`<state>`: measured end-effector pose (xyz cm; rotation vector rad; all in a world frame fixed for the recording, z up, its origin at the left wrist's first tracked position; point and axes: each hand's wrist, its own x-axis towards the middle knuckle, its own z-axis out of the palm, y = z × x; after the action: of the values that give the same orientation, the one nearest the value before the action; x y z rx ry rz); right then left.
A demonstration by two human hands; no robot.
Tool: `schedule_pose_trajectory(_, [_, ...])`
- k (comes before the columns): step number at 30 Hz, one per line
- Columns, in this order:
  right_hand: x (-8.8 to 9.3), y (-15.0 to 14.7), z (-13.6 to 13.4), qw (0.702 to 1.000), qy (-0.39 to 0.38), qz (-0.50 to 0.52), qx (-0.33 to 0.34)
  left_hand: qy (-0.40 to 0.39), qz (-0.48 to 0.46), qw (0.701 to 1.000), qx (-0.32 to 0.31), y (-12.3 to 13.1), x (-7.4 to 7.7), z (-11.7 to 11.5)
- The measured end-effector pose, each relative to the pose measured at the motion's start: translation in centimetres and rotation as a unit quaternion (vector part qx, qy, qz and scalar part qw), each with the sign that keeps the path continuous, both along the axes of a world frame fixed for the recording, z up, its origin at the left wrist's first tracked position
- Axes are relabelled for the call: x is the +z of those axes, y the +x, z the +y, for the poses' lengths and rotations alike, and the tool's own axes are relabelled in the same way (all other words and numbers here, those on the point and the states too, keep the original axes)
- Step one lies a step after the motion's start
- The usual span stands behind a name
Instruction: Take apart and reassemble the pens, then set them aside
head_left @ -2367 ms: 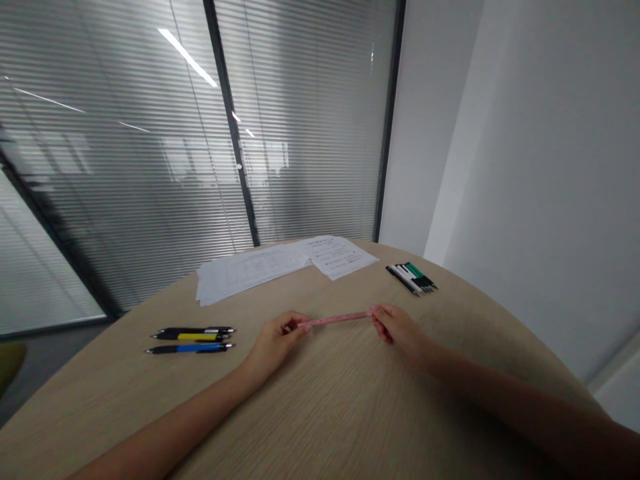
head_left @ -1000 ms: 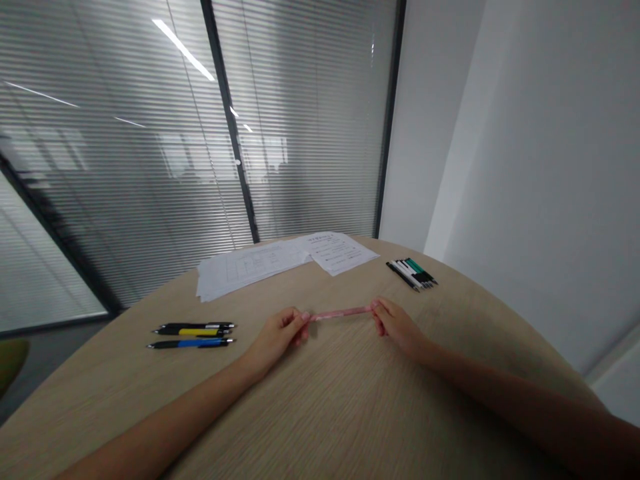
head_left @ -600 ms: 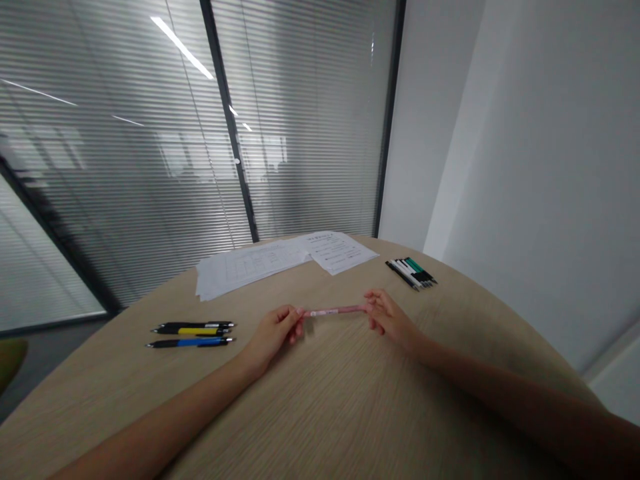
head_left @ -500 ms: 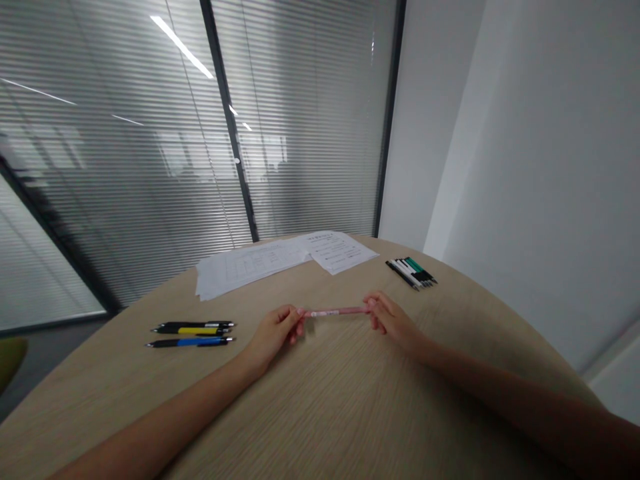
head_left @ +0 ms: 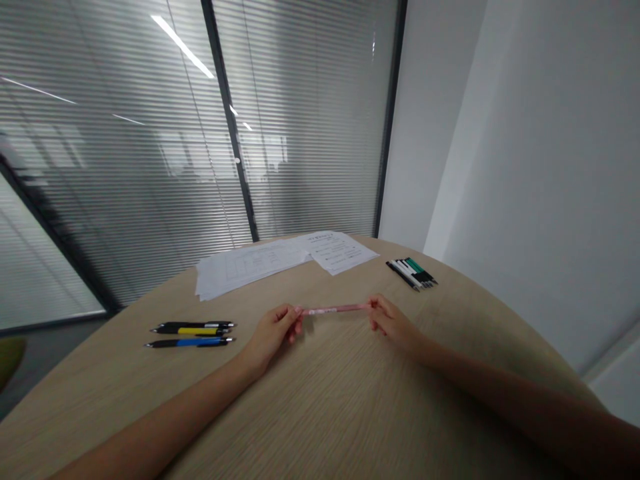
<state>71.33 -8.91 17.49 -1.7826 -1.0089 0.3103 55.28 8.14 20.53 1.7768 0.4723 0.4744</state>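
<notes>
A thin pink pen [head_left: 334,309] with a pale printed label is held level just over the round wooden table [head_left: 320,400]. My left hand [head_left: 274,333] pinches its left end between thumb and fingers. At the other end, the fingertips of my right hand [head_left: 393,323] are closed on the pen's tip. Left of my left hand lie several pens side by side, among them a yellow and black pen [head_left: 193,330] and a blue and black pen [head_left: 190,342].
Printed white sheets [head_left: 255,263] lie at the back of the table. A bundle of several black, white and green pens [head_left: 413,273] rests at the back right. Beyond the table stand a glass partition with blinds and a white wall.
The pen has shifted very slightly to the left, its right end a touch higher. The fingers of my right hand have moved a little at the pen's end.
</notes>
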Motion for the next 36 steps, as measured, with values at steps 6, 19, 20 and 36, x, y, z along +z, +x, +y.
schedule_pose_trajectory(6, [-0.4,0.2,-0.1,1.000,-0.004,0.004,0.002,-0.025,-0.008,1.000,-0.008,0.0,0.1,-0.1])
schedule_pose_trajectory(19, [-1.0,0.8,0.1,1.000,-0.005,0.026,-0.002,-0.020,-0.007,1.000,-0.001,0.0,0.3,-0.3])
schedule_pose_trajectory(20, [-1.0,0.9,0.1,1.000,-0.006,0.027,-0.006,-0.020,-0.007,1.000,-0.005,0.0,0.3,-0.3])
schedule_pose_trajectory(36, [-0.6,0.7,0.1,0.997,0.041,0.065,-0.020,-0.061,-0.028,0.998,0.016,0.2,-0.1,0.4])
